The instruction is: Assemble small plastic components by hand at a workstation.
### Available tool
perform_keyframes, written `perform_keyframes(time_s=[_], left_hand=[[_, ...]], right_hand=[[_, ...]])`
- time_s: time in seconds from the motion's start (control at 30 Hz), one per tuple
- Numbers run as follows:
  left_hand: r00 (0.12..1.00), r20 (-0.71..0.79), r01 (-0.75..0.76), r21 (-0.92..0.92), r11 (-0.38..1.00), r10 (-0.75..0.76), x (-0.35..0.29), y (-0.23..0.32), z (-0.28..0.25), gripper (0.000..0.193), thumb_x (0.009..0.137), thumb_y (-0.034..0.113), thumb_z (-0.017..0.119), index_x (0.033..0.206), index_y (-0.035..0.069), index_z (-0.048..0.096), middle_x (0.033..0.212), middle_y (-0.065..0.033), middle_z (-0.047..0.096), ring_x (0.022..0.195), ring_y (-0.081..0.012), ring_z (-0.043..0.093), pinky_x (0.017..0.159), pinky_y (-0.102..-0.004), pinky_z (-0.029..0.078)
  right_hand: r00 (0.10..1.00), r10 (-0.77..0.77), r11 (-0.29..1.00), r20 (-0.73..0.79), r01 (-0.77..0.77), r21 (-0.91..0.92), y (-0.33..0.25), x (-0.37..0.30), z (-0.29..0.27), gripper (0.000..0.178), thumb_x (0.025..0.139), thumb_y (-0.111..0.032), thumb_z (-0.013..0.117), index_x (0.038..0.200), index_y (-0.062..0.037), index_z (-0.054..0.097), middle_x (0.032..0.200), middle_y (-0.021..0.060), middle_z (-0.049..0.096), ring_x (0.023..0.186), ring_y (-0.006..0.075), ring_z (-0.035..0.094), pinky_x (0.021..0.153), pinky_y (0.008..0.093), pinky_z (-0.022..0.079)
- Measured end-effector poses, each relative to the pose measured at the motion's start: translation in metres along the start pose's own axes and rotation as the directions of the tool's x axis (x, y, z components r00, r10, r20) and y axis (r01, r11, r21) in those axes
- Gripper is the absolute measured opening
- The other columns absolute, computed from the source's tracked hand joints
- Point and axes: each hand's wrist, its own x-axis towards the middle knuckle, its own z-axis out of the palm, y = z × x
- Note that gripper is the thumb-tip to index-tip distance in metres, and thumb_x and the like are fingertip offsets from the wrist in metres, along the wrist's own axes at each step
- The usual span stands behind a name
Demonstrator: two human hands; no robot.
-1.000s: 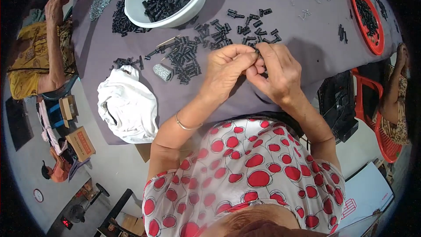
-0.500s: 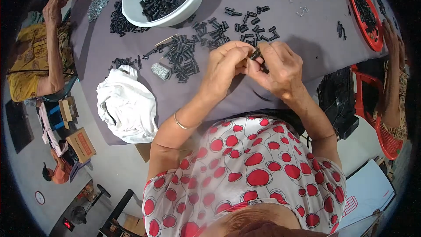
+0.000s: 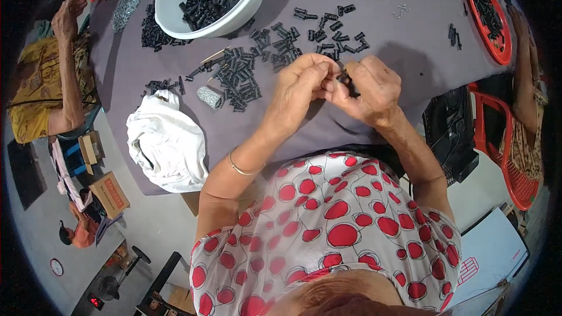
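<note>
My two hands meet over the near part of the cloth-covered table. The fingers of my right hand (image 3: pixel 373 90) are closed round a small black plastic part (image 3: pixel 350 83), mostly hidden by them. Against it, the thumb and fingertips of my left hand (image 3: pixel 304 82) are pinched together; whatever they hold is too small or too covered to name. Just beyond my hands lie loose black plastic parts (image 3: pixel 338 36), scattered singly. A denser heap of similar black parts (image 3: pixel 240 73) lies to the left, beside a small grey speckled block (image 3: pixel 210 97).
A white bowl (image 3: pixel 252 9) of black parts stands at the far left. A crumpled white cloth (image 3: pixel 167 140) lies at the table's near left edge. Small metal pieces (image 3: pixel 401 10) are strewn at the back right, near a red tray (image 3: pixel 507 52). Other people sit at both sides.
The view has shifted slightly, so the table's things appear a little further left. My fingers have turned a little round the black part, which now shows less.
</note>
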Motion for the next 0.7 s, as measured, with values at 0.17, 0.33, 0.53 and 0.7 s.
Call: perform_keyframes(time_s=[0.17,0.33,0.53,0.7], left_hand=[[0.998,0.042,0.048,0.143,0.989,-0.055,-0.002,0.010,-0.001,0.021,0.090,0.017,0.054,0.097,-0.002,0.059,0.086,-0.0032,0.062,0.077,-0.0095,0.058,0.069,-0.0226,0.047],[0.981,0.192,-0.046,0.078,0.996,0.030,-0.002,0.003,-0.004,0.013,0.090,0.011,0.055,0.091,0.000,0.062,0.087,-0.0058,0.065,0.073,-0.0093,0.059,0.066,-0.0219,0.048],[0.978,0.188,-0.120,0.157,0.980,0.090,-0.005,-0.006,0.005,0.015,0.092,0.010,0.055,0.101,-0.002,0.056,0.087,-0.0060,0.063,0.074,-0.0096,0.060,0.065,-0.0221,0.050],[0.954,0.020,-0.301,0.102,0.948,0.300,-0.005,-0.004,0.004,0.014,0.088,0.001,0.058,0.101,-0.002,0.055,0.089,-0.0074,0.062,0.071,-0.0111,0.062,0.061,-0.0231,0.051]], right_hand=[[0.998,-0.061,0.997,-0.005,0.061,0.043,0.002,0.004,0.002,0.024,0.055,-0.007,0.069,0.074,-0.0030,0.056,0.062,0.0055,0.044,0.050,0.0219,0.048,0.045,0.0318,0.043],[0.978,0.063,0.973,0.199,-0.105,0.204,-0.003,0.005,-0.018,0.032,0.058,-0.007,0.067,0.089,-0.0018,0.058,0.071,0.0087,0.051,0.061,0.0261,0.054,0.055,0.0343,0.047],[0.939,0.255,0.898,0.231,-0.318,0.302,0.001,-0.002,-0.032,0.034,0.065,-0.001,0.062,0.098,-0.0015,0.057,0.075,0.0101,0.054,0.061,0.0209,0.054,0.057,0.0292,0.047],[0.924,0.349,0.855,0.153,-0.381,0.351,0.007,-0.010,-0.024,0.024,0.071,0.008,0.058,0.093,-0.0004,0.058,0.074,0.0049,0.053,0.059,0.0100,0.050,0.052,0.0211,0.041]])
